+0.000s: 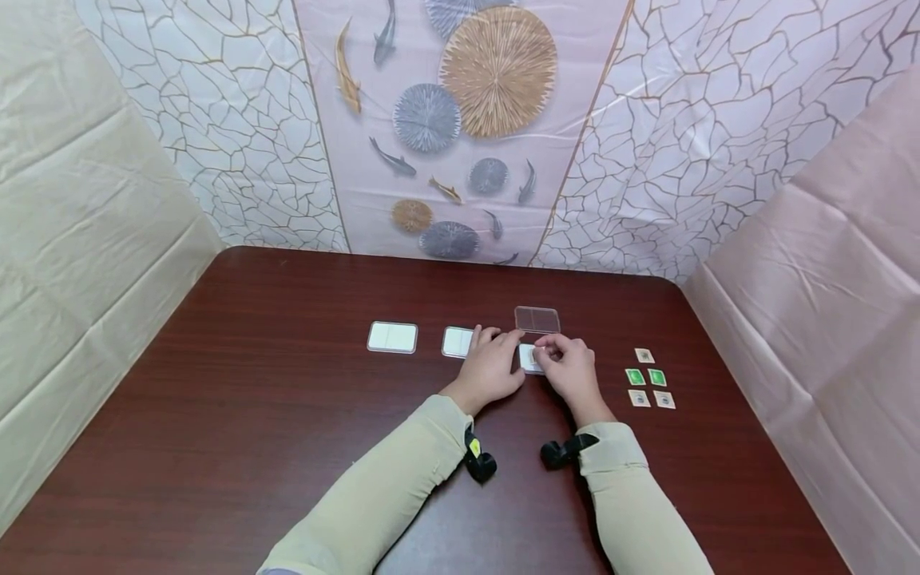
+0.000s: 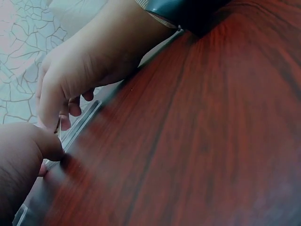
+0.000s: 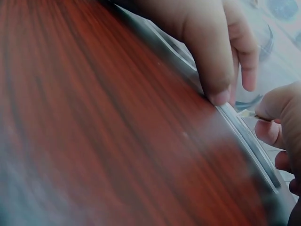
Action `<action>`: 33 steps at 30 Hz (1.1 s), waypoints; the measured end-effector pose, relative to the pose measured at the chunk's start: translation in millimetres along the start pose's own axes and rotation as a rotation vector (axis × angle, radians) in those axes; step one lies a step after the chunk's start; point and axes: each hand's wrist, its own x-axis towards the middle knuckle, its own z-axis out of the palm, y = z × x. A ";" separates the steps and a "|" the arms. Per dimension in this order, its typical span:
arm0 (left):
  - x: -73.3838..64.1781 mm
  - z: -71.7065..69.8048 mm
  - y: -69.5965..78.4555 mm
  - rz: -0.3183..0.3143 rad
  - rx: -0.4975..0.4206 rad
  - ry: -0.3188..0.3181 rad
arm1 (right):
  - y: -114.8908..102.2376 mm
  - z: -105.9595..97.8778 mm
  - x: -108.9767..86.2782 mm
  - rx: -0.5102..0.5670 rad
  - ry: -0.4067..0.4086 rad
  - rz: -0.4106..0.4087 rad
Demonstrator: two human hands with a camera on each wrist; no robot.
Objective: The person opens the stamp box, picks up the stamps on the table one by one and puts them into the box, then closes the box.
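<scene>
A small shallow case (image 1: pixel 526 363) with a white inside lies in front of me, between my two hands. My left hand (image 1: pixel 491 369) holds it at its left end, thumb on the near edge and index finger at the far edge. Over the same case, my right hand (image 1: pixel 573 374) pinches a small thin square piece (image 3: pixel 248 113) between thumb and fingertips. That piece stands tilted on edge just above the case in the right wrist view; its face is mostly hidden. Behind the case lies a clear plastic lid (image 1: pixel 537 319).
Two similar white cases, one at far left (image 1: pixel 392 337) and one (image 1: pixel 456 342) partly behind my left hand, lie on the brown table (image 1: pixel 216 415). To the right are several small square pieces, some green (image 1: pixel 636 377), some pale (image 1: pixel 644 356). Patterned cloth hangs behind.
</scene>
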 end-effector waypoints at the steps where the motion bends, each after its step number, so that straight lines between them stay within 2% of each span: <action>1: -0.1 -0.1 0.0 -0.001 -0.001 -0.001 | -1.0 0.8 0.0 -0.010 -0.010 -0.004; 7: 0.1 -0.9 0.3 0.001 -0.001 -0.002 | -7.3 3.7 -1.2 -0.074 -0.049 -0.006; 17: -0.4 -2.8 1.5 0.000 0.001 -0.013 | -12.1 4.3 -0.4 -0.130 -0.068 -0.007; 33: 1.8 0.5 -0.2 -0.010 0.000 -0.028 | -8.8 6.1 1.3 -0.149 -0.037 -0.064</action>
